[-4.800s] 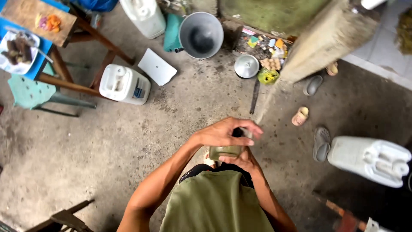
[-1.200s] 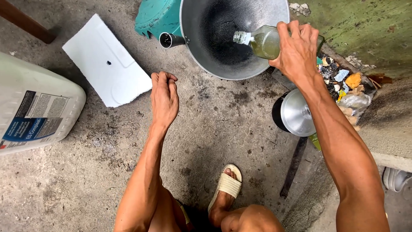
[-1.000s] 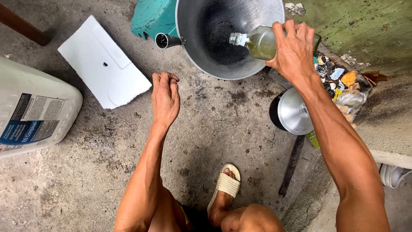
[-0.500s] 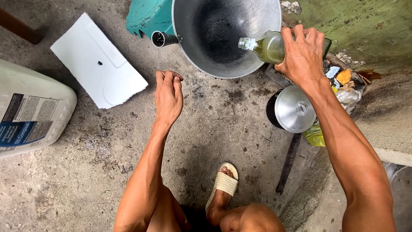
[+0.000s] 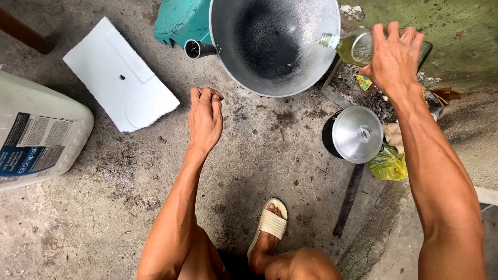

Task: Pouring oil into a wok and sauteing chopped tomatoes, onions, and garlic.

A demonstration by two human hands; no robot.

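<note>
Bottle (image 5: 357, 45) half hidden under right hand (image 5: 394, 59), over wok (image 5: 275, 44).

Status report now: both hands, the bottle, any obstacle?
Right hand grips tilted glass bottle, thin stream falling into metal wok. Left hand empty, fingers curled. Nothing blocks the wok.

White jerrycan (image 5: 36, 137) lay at left, white foam sheet (image 5: 119, 75) beside it, lidded dark pot (image 5: 354, 136) near yellow bag (image 5: 389, 165).
</note>
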